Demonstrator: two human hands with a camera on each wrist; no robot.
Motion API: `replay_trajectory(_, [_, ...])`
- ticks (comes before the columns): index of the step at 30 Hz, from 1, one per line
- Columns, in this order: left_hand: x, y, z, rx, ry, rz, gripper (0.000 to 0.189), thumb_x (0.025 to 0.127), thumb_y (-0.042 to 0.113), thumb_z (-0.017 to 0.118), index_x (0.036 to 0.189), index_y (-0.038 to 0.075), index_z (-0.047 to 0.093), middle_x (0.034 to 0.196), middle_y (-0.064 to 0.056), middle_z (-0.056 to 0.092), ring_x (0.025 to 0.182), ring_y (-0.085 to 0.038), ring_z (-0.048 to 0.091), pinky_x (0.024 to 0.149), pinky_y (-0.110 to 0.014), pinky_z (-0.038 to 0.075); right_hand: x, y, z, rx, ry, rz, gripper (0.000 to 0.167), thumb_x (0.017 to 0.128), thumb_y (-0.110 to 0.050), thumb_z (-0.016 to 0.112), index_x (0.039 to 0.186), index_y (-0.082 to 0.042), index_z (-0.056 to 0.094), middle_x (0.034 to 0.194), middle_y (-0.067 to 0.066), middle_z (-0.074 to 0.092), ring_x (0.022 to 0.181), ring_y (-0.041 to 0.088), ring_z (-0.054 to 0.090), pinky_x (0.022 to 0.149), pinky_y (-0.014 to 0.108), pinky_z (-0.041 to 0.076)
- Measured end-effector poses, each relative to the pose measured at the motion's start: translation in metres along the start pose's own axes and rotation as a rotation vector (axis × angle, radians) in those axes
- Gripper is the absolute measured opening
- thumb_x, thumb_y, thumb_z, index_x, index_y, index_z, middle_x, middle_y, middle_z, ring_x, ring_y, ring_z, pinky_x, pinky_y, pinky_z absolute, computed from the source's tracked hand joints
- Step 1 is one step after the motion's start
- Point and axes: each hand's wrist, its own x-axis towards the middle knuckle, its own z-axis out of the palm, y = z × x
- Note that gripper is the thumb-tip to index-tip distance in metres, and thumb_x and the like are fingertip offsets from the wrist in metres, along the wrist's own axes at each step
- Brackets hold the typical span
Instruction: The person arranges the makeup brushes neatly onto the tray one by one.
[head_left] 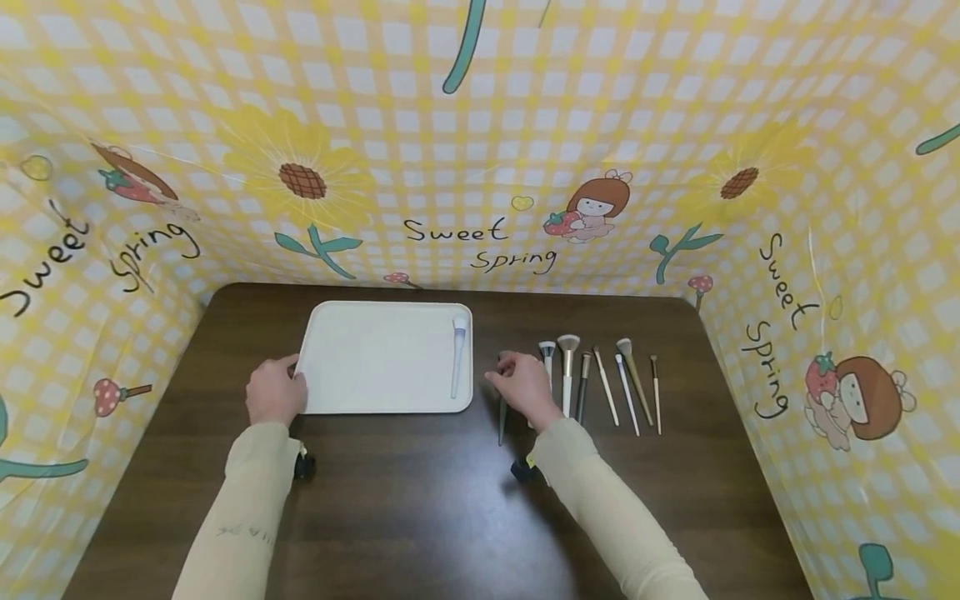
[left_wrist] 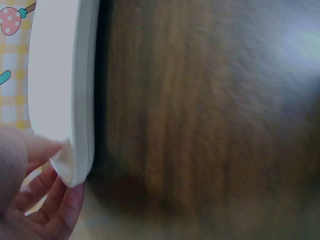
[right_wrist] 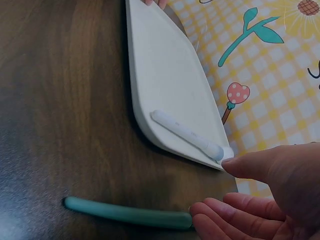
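A cream rectangular tray (head_left: 375,358) lies on the table. My left hand (head_left: 275,392) holds its left end, the thumb over the rim and the fingers below it in the left wrist view. On the tray's right side lies a white-handled makeup brush (head_left: 457,367). Right of the tray, my right hand (head_left: 525,387) is over a makeup brush with a dark green handle (right_wrist: 127,212). In the right wrist view its fingertips are at the handle's end, while the thumb stands apart from them. The hand hides this brush's head.
Several more makeup brushes lie in a row to the right, among them a wide fan-shaped one (head_left: 567,367) and a thin one (head_left: 657,396) at the far end. A yellow checked cloth (head_left: 465,183) rises behind and beside the dark wooden table (head_left: 405,508).
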Motion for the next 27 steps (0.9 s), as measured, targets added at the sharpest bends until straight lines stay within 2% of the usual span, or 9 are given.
replay_trajectory(3, [-0.006, -0.005, 0.0, -0.023, -0.011, 0.068, 0.049, 0.099, 0.017, 0.056, 0.138, -0.013, 0.054, 0.123, -0.039, 0.055, 0.111, -0.056, 0.054, 0.09, -0.066, 0.045, -0.002, 0.004, 0.0, -0.015, 0.007, 0.001, 0.029, 0.091, -0.026, 0.078, 0.107, -0.003, 0.075, 0.083, 0.003, 0.069, 0.069, 0.016, 0.063, 0.059, 0.032, 0.053])
replay_trajectory(7, [-0.014, -0.009, 0.0, -0.022, -0.05, 0.139, 0.076, 0.1, 0.041, 0.062, 0.143, -0.018, 0.042, 0.134, -0.044, 0.044, 0.121, -0.06, 0.045, 0.101, -0.068, 0.037, -0.004, 0.008, -0.001, -0.038, 0.005, 0.018, 0.032, 0.092, -0.028, 0.078, 0.112, -0.003, 0.074, 0.087, 0.004, 0.07, 0.071, 0.017, 0.064, 0.059, 0.032, 0.054])
replay_trajectory(10, [-0.019, -0.011, 0.002, -0.011, -0.085, 0.172, 0.103, 0.092, 0.061, 0.066, 0.147, -0.019, 0.033, 0.138, -0.044, 0.039, 0.124, -0.059, 0.041, 0.102, -0.069, 0.035, -0.004, 0.01, -0.002, -0.064, 0.005, 0.03, 0.035, 0.091, -0.028, 0.078, 0.116, -0.004, 0.073, 0.089, 0.004, 0.071, 0.074, 0.017, 0.065, 0.062, 0.033, 0.055])
replay_trajectory(13, [-0.023, -0.011, 0.004, -0.001, -0.125, 0.185, 0.124, 0.081, 0.074, 0.069, 0.151, -0.018, 0.025, 0.144, -0.044, 0.033, 0.13, -0.058, 0.035, 0.104, -0.069, 0.033, -0.005, 0.012, -0.003, -0.091, 0.008, 0.022, 0.036, 0.09, -0.027, 0.079, 0.117, -0.003, 0.073, 0.089, 0.004, 0.072, 0.076, 0.017, 0.066, 0.064, 0.034, 0.055])
replay_trajectory(19, [-0.027, -0.012, 0.011, 0.006, -0.185, 0.229, 0.141, 0.069, 0.078, 0.076, 0.154, -0.017, 0.015, 0.156, -0.042, 0.018, 0.141, -0.059, 0.022, 0.109, -0.068, 0.027, -0.007, 0.015, -0.002, -0.115, 0.012, 0.01, 0.035, 0.09, -0.027, 0.08, 0.113, -0.003, 0.074, 0.094, 0.004, 0.069, 0.077, 0.017, 0.066, 0.064, 0.034, 0.055])
replay_trajectory(23, [-0.03, -0.011, 0.013, -0.003, -0.2, 0.233, 0.147, 0.066, 0.077, 0.079, 0.155, -0.017, 0.008, 0.159, -0.041, 0.007, 0.144, -0.057, 0.016, 0.111, -0.067, 0.025, -0.009, 0.015, -0.002, -0.131, 0.001, 0.016, 0.035, 0.09, -0.028, 0.08, 0.113, -0.003, 0.074, 0.098, 0.004, 0.065, 0.08, 0.018, 0.066, 0.066, 0.032, 0.055])
replay_trajectory(27, [-0.032, -0.009, 0.012, -0.005, -0.204, 0.232, 0.149, 0.065, 0.077, 0.08, 0.155, -0.016, 0.006, 0.159, -0.04, 0.004, 0.144, -0.057, 0.016, 0.111, -0.067, 0.026, -0.01, 0.017, -0.002, -0.142, -0.016, 0.029, 0.035, 0.09, -0.028, 0.08, 0.113, -0.003, 0.073, 0.093, 0.002, 0.067, 0.078, 0.017, 0.065, 0.065, 0.032, 0.055])
